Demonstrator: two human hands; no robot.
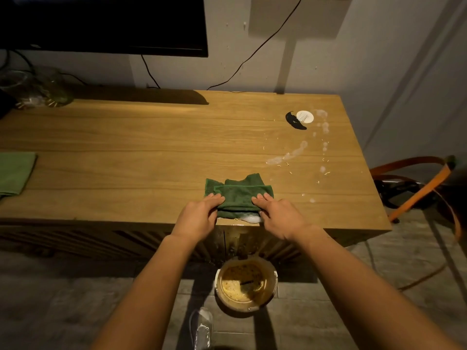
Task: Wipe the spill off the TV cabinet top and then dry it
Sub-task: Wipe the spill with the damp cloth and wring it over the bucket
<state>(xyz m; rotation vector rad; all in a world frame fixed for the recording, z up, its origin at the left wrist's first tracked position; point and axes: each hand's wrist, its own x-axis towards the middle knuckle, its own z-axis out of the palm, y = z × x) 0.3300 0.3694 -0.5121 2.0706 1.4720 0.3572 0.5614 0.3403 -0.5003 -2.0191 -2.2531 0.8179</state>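
A folded dark green cloth lies at the front edge of the wooden TV cabinet top. My left hand grips its left end and my right hand grips its right end, fingers over the top and thumbs underneath. White foam is gathered under the cloth's near edge, right at the cabinet's lip. A trail of foamy spill and crumbs runs across the right part of the top. A lighter green cloth lies at the far left.
A bucket of murky water stands on the floor below the cloth, a clear bottle beside it. A black object and a white disc sit at the back right. TV above; glass jars back left; orange strap right.
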